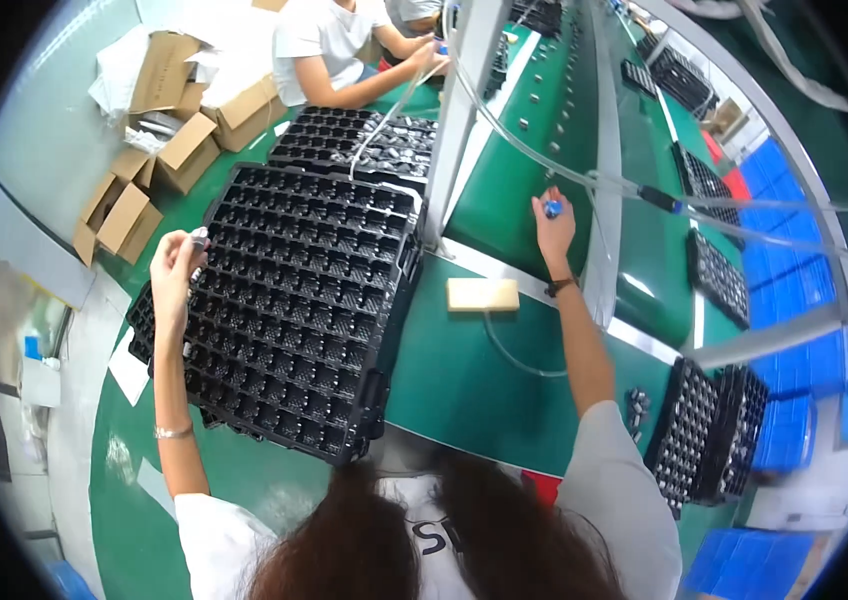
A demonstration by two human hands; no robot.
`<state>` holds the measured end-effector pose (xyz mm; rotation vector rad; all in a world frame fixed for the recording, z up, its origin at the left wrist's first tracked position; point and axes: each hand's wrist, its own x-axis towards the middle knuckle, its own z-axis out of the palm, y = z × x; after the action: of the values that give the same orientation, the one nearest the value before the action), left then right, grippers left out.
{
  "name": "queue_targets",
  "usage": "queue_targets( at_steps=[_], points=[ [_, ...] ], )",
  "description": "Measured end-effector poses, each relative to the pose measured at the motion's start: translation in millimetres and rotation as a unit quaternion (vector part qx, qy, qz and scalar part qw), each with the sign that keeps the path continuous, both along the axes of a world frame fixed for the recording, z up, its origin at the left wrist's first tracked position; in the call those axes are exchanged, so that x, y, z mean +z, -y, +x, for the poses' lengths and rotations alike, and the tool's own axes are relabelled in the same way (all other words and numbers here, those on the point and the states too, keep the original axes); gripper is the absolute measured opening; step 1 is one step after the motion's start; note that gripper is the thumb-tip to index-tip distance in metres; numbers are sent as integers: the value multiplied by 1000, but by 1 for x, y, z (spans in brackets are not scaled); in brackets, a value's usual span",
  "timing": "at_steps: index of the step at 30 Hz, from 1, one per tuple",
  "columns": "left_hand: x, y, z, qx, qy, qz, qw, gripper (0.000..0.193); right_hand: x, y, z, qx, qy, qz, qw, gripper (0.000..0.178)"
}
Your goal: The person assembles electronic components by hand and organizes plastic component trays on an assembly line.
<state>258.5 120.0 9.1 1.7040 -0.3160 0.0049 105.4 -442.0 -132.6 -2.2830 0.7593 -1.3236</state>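
My left hand [177,262] pinches a small metallic part [201,239] at the left edge of a large black tray [294,290]. This tray has rows of square pockets, which look unfilled, and lies on top of other trays. Over the green conveyor belt [514,190], my right arm is stretched forward. Closed fingers of my right hand [555,228] hold a small blue-ended object [552,208], whose exact kind I cannot make out. Small metal parts [524,123] are scattered on the belt beyond that hand.
A pale yellow block [483,294] lies on the green table between my arms. Clear tubes [504,130] hang across the metal frame [464,120]. Another person [329,55] works at the far side. Filled black trays [684,425] stand right; cardboard boxes [187,150] stand left.
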Motion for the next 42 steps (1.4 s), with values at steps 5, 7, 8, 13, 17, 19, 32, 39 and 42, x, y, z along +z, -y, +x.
queue_targets(
  at_steps=[5, 7, 8, 13, 17, 19, 32, 39, 42],
  points=[
    [26, 53, -128, -119, -224, -285, 925, 24, 50, -68, -47, 144, 142, 482, 853, 28],
    [14, 87, -175, -168, -218, -264, 924, 26, 56, -99, -76, 246, 176, 570, 764, 24],
    [7, 101, -198, -181, -184, -223, 940, 30, 61, -125, -85, 325, 211, 599, 701, 23],
    [-11, 177, -244, -219, -145, -148, 953, 33, 111, -216, -152, 390, 160, 557, 716, 24],
    [-12, 189, -259, -233, -132, -110, 957, 37, 114, -237, -180, 421, 133, 486, 754, 26],
    [-16, 190, -263, -250, -117, -90, 957, 37, 110, -238, -186, 418, 136, 463, 770, 26],
    [-10, 186, -261, -339, -132, -74, 929, 35, 118, -229, -199, 428, 86, 507, 743, 27],
    [-11, 181, -258, -338, -136, -41, 931, 35, 118, -232, -200, 393, 101, 527, 747, 25],
    [-13, 179, -261, -327, -136, -50, 934, 37, 119, -240, -199, 413, 78, 481, 769, 25]
  ],
)
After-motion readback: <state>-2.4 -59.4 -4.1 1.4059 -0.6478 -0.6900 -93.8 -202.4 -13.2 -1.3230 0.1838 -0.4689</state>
